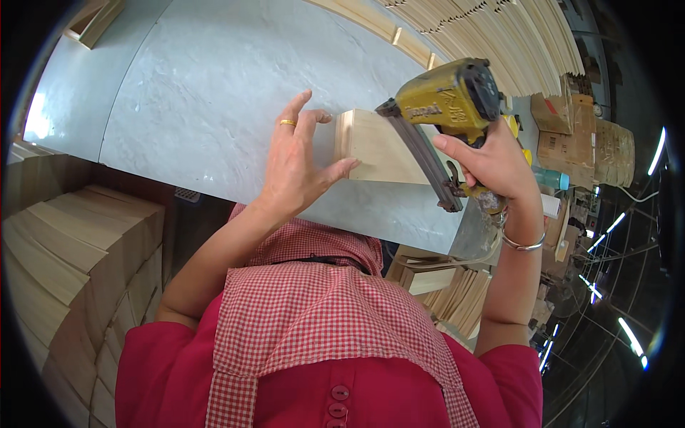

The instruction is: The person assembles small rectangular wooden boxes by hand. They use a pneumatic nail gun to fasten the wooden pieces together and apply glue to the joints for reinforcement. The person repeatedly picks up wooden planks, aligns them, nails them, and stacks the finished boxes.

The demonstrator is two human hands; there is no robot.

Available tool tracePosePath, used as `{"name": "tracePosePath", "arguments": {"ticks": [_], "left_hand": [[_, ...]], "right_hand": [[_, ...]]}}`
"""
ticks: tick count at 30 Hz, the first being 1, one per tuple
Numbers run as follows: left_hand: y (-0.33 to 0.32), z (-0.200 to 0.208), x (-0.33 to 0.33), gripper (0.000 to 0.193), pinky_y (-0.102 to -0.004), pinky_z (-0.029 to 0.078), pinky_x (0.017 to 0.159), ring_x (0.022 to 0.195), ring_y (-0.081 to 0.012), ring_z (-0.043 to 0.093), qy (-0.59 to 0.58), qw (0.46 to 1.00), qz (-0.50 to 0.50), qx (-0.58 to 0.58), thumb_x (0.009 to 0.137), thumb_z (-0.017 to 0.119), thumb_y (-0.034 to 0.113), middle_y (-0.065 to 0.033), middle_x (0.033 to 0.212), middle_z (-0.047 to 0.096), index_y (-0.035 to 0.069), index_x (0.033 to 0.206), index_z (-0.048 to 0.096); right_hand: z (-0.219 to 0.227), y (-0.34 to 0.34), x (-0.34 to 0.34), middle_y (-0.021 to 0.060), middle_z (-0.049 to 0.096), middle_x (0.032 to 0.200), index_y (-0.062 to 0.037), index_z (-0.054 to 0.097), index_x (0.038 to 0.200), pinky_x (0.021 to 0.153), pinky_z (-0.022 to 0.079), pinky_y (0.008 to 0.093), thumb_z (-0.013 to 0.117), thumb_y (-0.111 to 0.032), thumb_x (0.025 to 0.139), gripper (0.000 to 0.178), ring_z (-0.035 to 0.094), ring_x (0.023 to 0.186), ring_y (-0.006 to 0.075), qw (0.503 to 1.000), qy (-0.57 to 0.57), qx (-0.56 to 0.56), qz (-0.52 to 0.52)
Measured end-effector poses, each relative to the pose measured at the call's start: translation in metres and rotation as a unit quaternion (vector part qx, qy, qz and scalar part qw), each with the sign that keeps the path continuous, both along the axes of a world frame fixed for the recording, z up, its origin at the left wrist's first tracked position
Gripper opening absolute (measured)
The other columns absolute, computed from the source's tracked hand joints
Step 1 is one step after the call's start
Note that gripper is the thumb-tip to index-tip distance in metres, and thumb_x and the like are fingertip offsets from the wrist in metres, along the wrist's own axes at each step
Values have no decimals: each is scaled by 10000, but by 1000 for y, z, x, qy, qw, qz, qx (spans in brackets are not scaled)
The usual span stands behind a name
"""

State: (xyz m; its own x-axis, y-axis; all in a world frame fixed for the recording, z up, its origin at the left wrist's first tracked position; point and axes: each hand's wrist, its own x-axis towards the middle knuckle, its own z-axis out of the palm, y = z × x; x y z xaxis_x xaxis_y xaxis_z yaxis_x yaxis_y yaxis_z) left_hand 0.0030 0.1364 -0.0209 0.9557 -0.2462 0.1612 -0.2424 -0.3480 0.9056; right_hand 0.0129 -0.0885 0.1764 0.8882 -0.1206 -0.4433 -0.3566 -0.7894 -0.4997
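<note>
My left hand, a ring on one finger, presses flat against the left end of a pale wooden board piece lying on the grey worktable. Fingers and thumb brace the piece's end and near edge. My right hand, with a metal bangle at the wrist, grips a yellow pneumatic nail gun. The gun's dark magazine lies across the wood, and its nose points at the board's upper edge.
Stacks of thin wooden slats line the table's far right edge. A big pile of cut wooden boards stands at my left. More wood pieces sit under the table. Cardboard boxes stand at the right.
</note>
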Motion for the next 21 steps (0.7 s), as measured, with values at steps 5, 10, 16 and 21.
{"name": "tracePosePath", "arguments": {"ticks": [5,10,16,21], "left_hand": [[-14,31,21,632,-553,361,1121,1347,-397,459,-166,974,-120,93,704,894,344,-251,1468,457,60,1177,585],[-77,42,24,646,-562,341,1119,1310,-385,483,-209,922,-233,228,657,882,345,-247,1422,502,65,1172,611],[-99,40,32,653,-531,358,1109,1242,-377,518,-159,905,-295,262,598,854,309,-245,1319,563,64,1166,644],[-100,38,34,606,-525,362,1105,1213,-378,526,-158,910,-291,249,579,843,304,-246,1305,569,51,1099,662]], "right_hand": [[0,-41,-20,26,628,731,33,664,1128,409,410,252,799,-260,885,403,496,420,76,996,24,-15,-81],[-7,-67,-41,-14,559,614,20,638,1114,417,388,242,782,-254,912,369,465,413,66,993,4,10,-118],[-10,-79,-49,-21,557,589,6,665,1114,429,404,252,782,-288,907,378,482,417,69,992,-6,29,-124],[-15,-86,-49,-15,565,566,-2,695,1107,444,434,275,788,-320,896,393,514,421,80,991,4,-11,-131]]}}
